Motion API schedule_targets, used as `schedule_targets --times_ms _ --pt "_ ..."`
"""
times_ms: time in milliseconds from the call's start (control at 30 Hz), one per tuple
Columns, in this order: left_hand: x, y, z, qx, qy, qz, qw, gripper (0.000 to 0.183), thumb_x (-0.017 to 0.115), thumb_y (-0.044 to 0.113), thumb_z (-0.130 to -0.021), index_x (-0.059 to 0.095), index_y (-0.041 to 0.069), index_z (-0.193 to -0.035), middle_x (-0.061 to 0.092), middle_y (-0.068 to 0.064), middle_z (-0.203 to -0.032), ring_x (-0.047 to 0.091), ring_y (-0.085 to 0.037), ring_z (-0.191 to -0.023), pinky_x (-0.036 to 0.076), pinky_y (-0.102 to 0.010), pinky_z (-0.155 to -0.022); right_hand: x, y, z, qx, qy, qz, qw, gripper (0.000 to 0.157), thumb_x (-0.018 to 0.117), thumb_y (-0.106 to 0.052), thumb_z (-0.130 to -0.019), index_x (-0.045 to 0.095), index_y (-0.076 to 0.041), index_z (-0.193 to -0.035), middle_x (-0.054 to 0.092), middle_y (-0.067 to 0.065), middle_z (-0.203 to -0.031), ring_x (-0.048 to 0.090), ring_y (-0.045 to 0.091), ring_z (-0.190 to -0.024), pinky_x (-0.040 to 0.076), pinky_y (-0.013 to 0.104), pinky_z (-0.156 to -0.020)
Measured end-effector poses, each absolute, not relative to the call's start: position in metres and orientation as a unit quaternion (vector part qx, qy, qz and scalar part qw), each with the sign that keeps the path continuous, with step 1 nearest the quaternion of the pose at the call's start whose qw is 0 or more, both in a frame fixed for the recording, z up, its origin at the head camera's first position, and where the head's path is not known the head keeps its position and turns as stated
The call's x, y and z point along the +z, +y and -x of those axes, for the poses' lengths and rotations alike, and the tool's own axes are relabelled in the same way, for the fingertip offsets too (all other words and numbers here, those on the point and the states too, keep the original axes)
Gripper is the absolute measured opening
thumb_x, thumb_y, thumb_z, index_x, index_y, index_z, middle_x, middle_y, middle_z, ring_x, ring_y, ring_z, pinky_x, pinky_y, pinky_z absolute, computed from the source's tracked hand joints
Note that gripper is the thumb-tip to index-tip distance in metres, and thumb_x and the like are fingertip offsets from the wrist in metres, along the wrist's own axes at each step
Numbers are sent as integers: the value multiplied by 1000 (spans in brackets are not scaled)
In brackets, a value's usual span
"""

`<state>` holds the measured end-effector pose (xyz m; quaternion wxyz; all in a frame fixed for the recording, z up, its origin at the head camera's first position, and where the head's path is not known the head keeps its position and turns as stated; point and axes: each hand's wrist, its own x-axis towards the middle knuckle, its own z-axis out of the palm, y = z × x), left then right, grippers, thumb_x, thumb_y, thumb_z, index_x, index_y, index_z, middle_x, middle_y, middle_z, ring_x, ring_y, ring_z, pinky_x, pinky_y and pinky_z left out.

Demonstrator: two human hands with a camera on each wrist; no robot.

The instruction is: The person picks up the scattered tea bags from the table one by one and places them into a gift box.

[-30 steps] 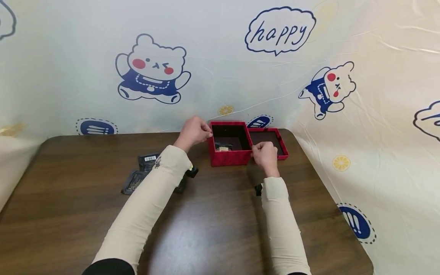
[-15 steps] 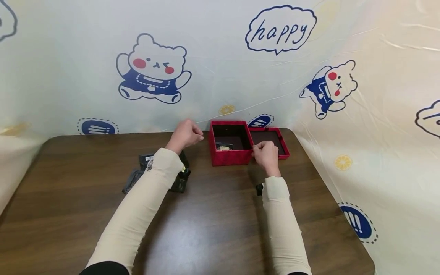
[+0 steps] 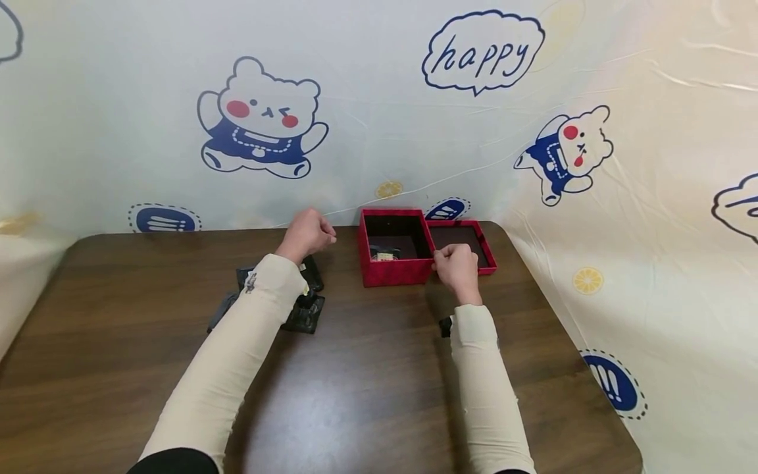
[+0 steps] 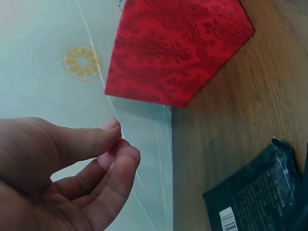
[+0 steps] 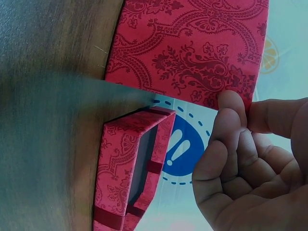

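Observation:
A red patterned box (image 3: 393, 271) stands open at the back of the brown table (image 3: 367, 388), with a small packet (image 3: 385, 253) lying inside. Its lid (image 3: 490, 261) lies upturned just to the right, touching it. My right hand (image 3: 453, 258) pinches the box's front right corner; the right wrist view shows a fingertip and thumb of that hand (image 5: 245, 108) on the edge of the box wall (image 5: 192, 43), beside the lid (image 5: 125, 168). My left hand (image 3: 310, 232) hovers left of the box, fingers curled, holding nothing. The left wrist view shows the same hand (image 4: 120, 142) apart from the box (image 4: 173, 48).
Several black packets (image 3: 306, 316) lie on the table under my left forearm; one shows a barcode label (image 4: 260, 192). A plastic sheet printed with cartoon bears (image 3: 260, 118) hangs behind the table and along its right side. Bare wood stretches toward me.
My left hand has let go of the box's left wall and drawn away to the left. The right hand and the box have stayed put.

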<state>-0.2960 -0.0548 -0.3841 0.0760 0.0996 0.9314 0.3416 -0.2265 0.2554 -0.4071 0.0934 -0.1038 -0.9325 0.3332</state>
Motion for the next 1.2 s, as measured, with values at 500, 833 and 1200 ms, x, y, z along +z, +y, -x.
schedule_targets --times_ms 500,833,1200 --pt "-399 -66 305 280 950 -116 75 8 73 6 -89 78 0 -88 73 -14 -98 63 -31 -97 52 -45 -89 -405 253 226 329 -933 113 86 32 62 -23 -99 76 -7 -75 72 3 -72 60 25 -82 48 37 -61" --pt "-409 -72 311 249 957 -120 87 8 72 4 -89 78 0 -89 74 -14 -99 63 -34 -104 51 -47 -93 -404 253 225 325 -934 114 92 32 62 -22 -99 76 -6 -75 73 4 -72 61 27 -82 47 37 -63" --pt "-422 -80 315 252 954 -102 124 14 65 0 -94 78 -4 -98 72 -19 -109 65 -34 -100 53 -45 -84 -404 252 226 324 -935 112 90 31 62 -22 -99 77 -3 -80 73 4 -72 60 27 -84 47 38 -63"
